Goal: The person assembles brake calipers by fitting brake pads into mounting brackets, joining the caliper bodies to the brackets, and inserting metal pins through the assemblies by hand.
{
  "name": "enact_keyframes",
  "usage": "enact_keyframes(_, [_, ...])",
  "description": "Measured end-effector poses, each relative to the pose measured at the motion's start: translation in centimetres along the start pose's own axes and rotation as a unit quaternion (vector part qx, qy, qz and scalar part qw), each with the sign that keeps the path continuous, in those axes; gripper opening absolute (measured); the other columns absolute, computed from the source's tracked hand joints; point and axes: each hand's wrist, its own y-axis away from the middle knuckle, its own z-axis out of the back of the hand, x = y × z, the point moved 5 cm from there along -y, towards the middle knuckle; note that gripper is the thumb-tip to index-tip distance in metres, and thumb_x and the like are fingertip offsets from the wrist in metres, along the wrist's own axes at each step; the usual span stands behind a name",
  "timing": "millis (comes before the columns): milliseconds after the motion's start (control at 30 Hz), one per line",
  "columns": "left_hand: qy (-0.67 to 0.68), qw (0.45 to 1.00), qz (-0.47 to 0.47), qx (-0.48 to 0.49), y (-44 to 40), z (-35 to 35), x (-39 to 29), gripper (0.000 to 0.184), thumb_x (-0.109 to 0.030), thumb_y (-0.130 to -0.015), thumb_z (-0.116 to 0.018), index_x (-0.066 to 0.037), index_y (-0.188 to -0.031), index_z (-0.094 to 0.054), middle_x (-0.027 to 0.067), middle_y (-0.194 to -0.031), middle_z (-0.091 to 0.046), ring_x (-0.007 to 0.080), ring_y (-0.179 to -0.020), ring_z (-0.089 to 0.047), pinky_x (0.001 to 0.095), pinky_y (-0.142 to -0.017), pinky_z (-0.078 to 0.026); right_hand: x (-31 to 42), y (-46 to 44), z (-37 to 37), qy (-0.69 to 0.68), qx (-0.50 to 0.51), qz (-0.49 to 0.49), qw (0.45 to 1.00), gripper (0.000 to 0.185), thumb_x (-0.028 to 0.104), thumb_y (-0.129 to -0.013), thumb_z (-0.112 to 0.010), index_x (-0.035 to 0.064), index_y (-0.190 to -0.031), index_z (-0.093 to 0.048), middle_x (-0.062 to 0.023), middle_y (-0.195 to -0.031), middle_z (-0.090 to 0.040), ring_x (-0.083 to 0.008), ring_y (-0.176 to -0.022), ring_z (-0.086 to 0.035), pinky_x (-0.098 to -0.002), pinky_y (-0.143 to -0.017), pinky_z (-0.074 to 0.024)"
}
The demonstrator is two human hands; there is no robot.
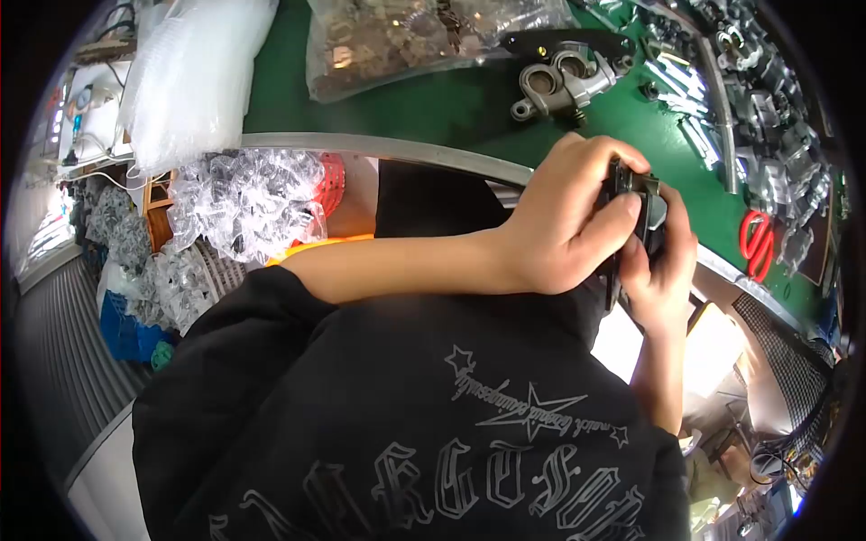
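Note:
My left hand [564, 216] reaches across from the left with its fingers curled round a dark metal part [645, 207] that has a grey block on it. From below, my right hand [663, 270] grips the same part, its thumb and fingers closed on the lower side. Much of the part is hidden by my fingers, so its exact kind does not show. Just beyond my hands on the green tabletop lies a silver metal casting [559, 86] with two round bores, resembling a brake caliper. A black flat bracket [568, 42] lies against its far side.
A clear bag of small metal parts [397, 45] lies at the back. Red-handled scissors [756, 245], metal pins [681, 86] and bagged parts [771, 117] are on the right. White plastic wrap [194, 81] hangs at left, above crumpled clear bags [248, 203]. The table's metal edge [388, 144] runs before me.

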Motion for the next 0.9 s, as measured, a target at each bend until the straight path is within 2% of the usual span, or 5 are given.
enact_keyframes(67, [-0.02, 0.999, 0.009, -0.025, 0.0, -0.3, 0.8, 0.022, -0.013, -0.086, -0.043, 0.001, -0.103, -0.044, 0.0111, -0.099, -0.051, 0.0148, -0.087, -0.05, 0.0266, -0.079, -0.04, -1.1, 0.3, -0.5, -0.013, 0.024, -0.041, 0.999, 0.043, 0.014, -0.062, -0.061, 0.0, -0.101, -0.049, -0.0167, -0.083, -0.058, -0.0294, -0.076, -0.058, -0.031, -0.072, -0.0448])
enact_keyframes(200, [-0.012, 0.999, 0.045, -0.027, -0.7, -0.4, 2.0, 0.024, -0.016, -0.086, -0.039, 0.001, -0.103, -0.043, 0.0111, -0.093, -0.053, 0.0147, -0.082, -0.051, 0.027, -0.075, -0.042, -1.5, -0.8, -1.1, -0.051, 0.04, -0.121, 0.991, 0.041, 0.005, -0.06, -0.06, -0.0005, -0.098, -0.049, -0.0153, -0.077, -0.056, -0.0261, -0.07, -0.056, -0.0299, -0.068, -0.0446])
enact_keyframes(467, [-0.025, 0.999, 0.045, -0.004, -2.0, -0.3, 2.1, 0.026, -0.016, -0.084, -0.04, 0.004, -0.102, -0.043, 0.0134, -0.091, -0.053, 0.0166, -0.077, -0.052, 0.0279, -0.071, -0.043, -2.2, -1.5, -1.1, -0.074, 0.013, -0.212, 0.974, 0.036, 0.01, -0.057, -0.06, -0.0004, -0.09, -0.049, -0.0129, -0.07, -0.054, -0.0216, -0.062, -0.054, -0.0277, -0.062, -0.0448])
enact_keyframes(767, [-0.043, 0.997, 0.068, -0.004, -3.7, -0.5, 2.1, 0.022, -0.012, -0.085, -0.039, 0.002, -0.101, -0.044, 0.0118, -0.088, -0.054, 0.0151, -0.074, -0.051, 0.0259, -0.068, -0.043, -3.3, -1.2, -0.8, -0.201, -0.04, -0.219, 0.954, 0.038, 0.013, -0.062, -0.061, -0.0013, -0.096, -0.05, -0.0106, -0.073, -0.056, -0.018, -0.065, -0.053, -0.0259, -0.064, -0.044])
enact_keyframes(900, [0.027, 0.989, 0.146, -0.009, -4.0, -0.4, 2.3, 0.021, -0.012, -0.086, -0.038, 0.002, -0.1, -0.044, 0.0111, -0.088, -0.055, 0.0138, -0.075, -0.051, 0.0254, -0.069, -0.042, -2.0, -1.0, -0.4, -0.251, -0.007, -0.347, 0.904, 0.039, 0.011, -0.067, -0.063, -0.0023, -0.101, -0.05, -0.0079, -0.076, -0.058, -0.0139, -0.067, -0.053, -0.0239, -0.065, -0.0433])
